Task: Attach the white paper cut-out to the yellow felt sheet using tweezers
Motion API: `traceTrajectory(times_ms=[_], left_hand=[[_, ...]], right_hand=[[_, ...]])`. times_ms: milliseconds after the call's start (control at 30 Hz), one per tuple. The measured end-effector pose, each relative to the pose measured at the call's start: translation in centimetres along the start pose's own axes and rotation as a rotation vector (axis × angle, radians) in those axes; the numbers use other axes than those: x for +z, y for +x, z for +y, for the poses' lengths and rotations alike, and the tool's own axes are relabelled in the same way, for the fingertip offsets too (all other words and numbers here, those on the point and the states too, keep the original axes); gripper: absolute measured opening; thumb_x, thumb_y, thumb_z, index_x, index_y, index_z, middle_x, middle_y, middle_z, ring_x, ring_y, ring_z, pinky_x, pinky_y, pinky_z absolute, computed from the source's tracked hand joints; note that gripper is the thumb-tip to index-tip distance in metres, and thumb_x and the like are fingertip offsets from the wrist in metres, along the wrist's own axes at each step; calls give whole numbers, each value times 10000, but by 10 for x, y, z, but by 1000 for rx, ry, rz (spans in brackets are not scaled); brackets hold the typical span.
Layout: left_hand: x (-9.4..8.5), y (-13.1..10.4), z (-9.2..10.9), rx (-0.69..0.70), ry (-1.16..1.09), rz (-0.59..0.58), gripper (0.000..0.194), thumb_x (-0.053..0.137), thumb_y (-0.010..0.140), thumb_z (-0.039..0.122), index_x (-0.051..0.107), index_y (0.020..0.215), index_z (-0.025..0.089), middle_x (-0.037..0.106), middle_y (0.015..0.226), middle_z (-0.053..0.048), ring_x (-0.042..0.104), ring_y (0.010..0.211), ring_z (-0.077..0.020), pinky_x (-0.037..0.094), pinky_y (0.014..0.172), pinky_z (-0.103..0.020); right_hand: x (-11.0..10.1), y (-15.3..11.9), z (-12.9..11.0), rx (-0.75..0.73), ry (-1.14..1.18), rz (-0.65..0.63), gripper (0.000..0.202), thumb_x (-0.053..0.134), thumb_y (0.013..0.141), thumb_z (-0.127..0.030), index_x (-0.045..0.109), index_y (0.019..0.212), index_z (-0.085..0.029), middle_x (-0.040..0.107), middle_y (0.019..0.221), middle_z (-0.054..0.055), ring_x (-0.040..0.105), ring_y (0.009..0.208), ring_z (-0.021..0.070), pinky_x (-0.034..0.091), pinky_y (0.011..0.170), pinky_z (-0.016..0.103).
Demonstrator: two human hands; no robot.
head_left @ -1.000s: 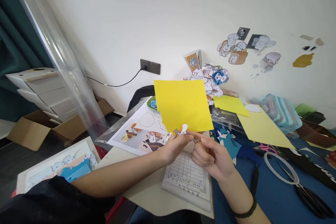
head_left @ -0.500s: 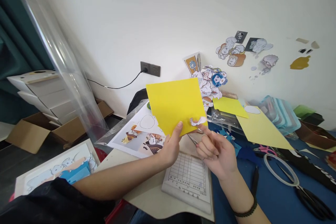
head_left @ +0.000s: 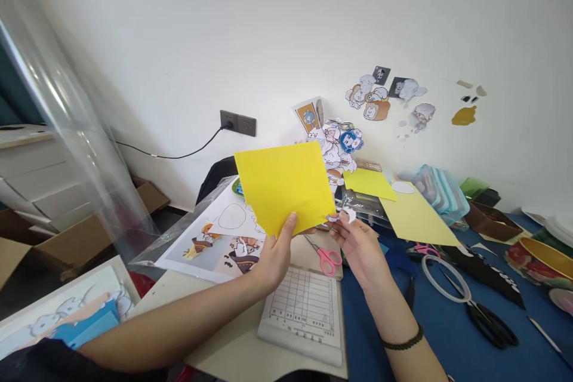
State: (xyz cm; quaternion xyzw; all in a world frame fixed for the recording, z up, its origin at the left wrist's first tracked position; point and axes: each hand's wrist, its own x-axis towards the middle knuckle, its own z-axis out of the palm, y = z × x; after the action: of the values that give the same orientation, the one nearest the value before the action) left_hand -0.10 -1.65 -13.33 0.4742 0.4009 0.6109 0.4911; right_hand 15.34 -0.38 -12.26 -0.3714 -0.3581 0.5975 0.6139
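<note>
My left hand grips a yellow sheet of foam or card by its lower edge, thumb on the front, above the table. At the sheet's lower right corner, my right hand pinches a small white curved paper cutout. Part of that cutout is hidden by the fingers, and I cannot tell whether it still touches the sheet. Below the hands lie pink-handled scissors and a pad with a printed grid.
Printed drawings lie left of the sheet. On the blue tabletop at right are black-handled scissors, a white ring and a pale yellow sheet. Paper characters are stuck to the wall. A clear plastic roll leans at left.
The white cutout has gone from lying on the sheet's front to between my right fingers, beside its corner. The view has turned right, and the pink-handled scissors now show.
</note>
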Motion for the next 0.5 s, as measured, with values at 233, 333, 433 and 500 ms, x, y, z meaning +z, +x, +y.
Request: traceTrajectory(times_ms=[233, 333, 433, 500], left_hand=[[0, -13, 10, -25, 236, -238, 338, 465, 873, 465, 681, 954, 217, 660, 1141, -40, 499, 1202, -241, 322, 1082, -407], [0, -13, 19, -33, 317, -395, 290, 519, 847, 425, 669, 962, 205, 669, 1112, -60, 528, 1162, -238, 365, 1043, -393], [1, -13, 30, -73, 415, -660, 285, 573, 806, 359, 646, 1024, 191, 689, 1033, -78, 623, 976, -234, 471, 903, -381], [1, -17, 35, -124, 471, -915, 371, 660, 727, 343, 639, 1065, 191, 702, 984, -77, 657, 850, -232, 521, 773, -355]], right_hand=[[-3, 2, -3, -87, -126, 17, 200, 766, 668, -374, 725, 696, -181, 688, 712, 30, 587, 653, 133, 470, 615, 248], [-8, 5, -9, -170, -145, 64, 205, 767, 662, -377, 727, 696, -179, 683, 682, 21, 566, 611, 118, 455, 593, 241], [-14, 8, -19, -219, -92, 114, 222, 787, 628, -381, 722, 683, -175, 686, 702, 27, 566, 613, 125, 465, 588, 250], [-19, 10, -25, -237, -37, 138, 226, 793, 616, -380, 717, 677, -176, 681, 697, 29, 572, 619, 132, 468, 581, 251]])
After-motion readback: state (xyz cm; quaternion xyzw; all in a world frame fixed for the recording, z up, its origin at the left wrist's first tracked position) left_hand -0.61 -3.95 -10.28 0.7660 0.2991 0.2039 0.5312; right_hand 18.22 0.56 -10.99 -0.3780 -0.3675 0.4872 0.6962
